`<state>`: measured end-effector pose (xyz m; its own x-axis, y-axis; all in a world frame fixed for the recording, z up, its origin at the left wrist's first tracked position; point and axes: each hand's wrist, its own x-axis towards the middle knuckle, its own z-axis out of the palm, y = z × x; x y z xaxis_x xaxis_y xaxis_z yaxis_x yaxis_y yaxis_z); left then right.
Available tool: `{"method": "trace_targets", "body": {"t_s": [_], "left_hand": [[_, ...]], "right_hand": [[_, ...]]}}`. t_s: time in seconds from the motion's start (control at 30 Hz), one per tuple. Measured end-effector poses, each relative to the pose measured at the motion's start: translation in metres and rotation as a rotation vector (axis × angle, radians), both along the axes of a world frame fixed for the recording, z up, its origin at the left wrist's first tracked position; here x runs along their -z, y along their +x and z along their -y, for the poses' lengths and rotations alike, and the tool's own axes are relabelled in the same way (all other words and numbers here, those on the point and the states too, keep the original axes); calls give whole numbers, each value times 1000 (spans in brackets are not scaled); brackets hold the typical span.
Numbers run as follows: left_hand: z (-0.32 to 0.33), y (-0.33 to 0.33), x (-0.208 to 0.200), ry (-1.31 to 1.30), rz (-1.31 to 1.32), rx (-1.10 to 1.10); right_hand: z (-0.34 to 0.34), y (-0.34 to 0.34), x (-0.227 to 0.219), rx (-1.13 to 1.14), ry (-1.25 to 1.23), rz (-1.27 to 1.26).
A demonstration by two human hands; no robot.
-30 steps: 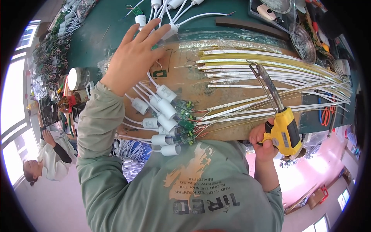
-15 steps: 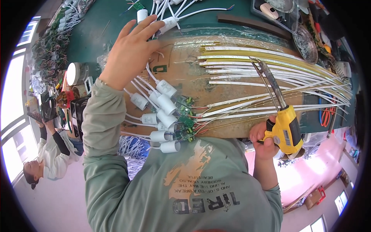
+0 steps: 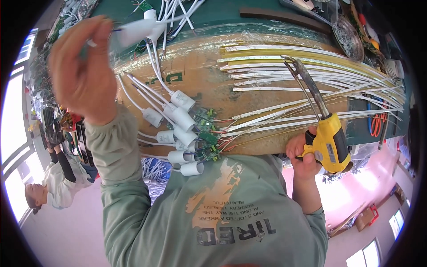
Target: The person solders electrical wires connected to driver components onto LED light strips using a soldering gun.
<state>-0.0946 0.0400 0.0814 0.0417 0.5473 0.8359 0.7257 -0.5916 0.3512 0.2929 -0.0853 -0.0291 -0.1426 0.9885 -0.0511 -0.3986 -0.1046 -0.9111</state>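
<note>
My left hand [image 3: 82, 73] is raised at the upper left, blurred by motion, with its fingers closed. From them a white cylindrical housing [image 3: 135, 33] stretches to the right, smeared, with a white cable trailing from it; the gripped part is hidden. My right hand [image 3: 304, 153] grips a yellow and black soldering gun [image 3: 331, 140], its long metal tip and thin feed tube pointing away over the board. Between my hands lie several white cylinders [image 3: 182, 118] with cables, wired to green circuit boards [image 3: 207, 138]. Red and white wires join these boards to narrow white strips [image 3: 267, 124].
More white and yellow strips [image 3: 275, 64] fan out to the right on the brown board [image 3: 200, 89]. Farther off lie a dark bar [image 3: 280, 18] and a metal dish [image 3: 349, 38]. Orange-handled pliers [image 3: 377, 127] rest at the right. A person [image 3: 62, 182] sits at the left.
My left hand has moved left and toward me from the far cylinders, drawing a white cylinder with it. My right hand and the soldering gun have hardly moved.
</note>
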Motion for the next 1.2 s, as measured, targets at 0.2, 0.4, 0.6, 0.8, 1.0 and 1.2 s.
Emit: {"method": "trace_targets", "body": {"t_s": [0.2, 0.4, 0.6, 0.8, 1.0, 1.2], "left_hand": [[17, 14, -15, 23, -628, -85], [33, 67, 55, -516, -532, 287], [32, 75, 66, -768, -521, 355], [31, 85, 70, -829, -420, 291], [31, 86, 71, -951, -284, 283], [33, 86, 68, -957, -276, 241]], "right_hand": [[0, -2, -2, -2, -1, 3], [-1, -2, -1, -2, 6, 2], [-1, -3, -4, -3, 1, 46], [4, -1, -5, -49, -7, 125], [14, 6, -12, -224, -58, 243], [19, 3, -17, -237, -124, 257]]}}
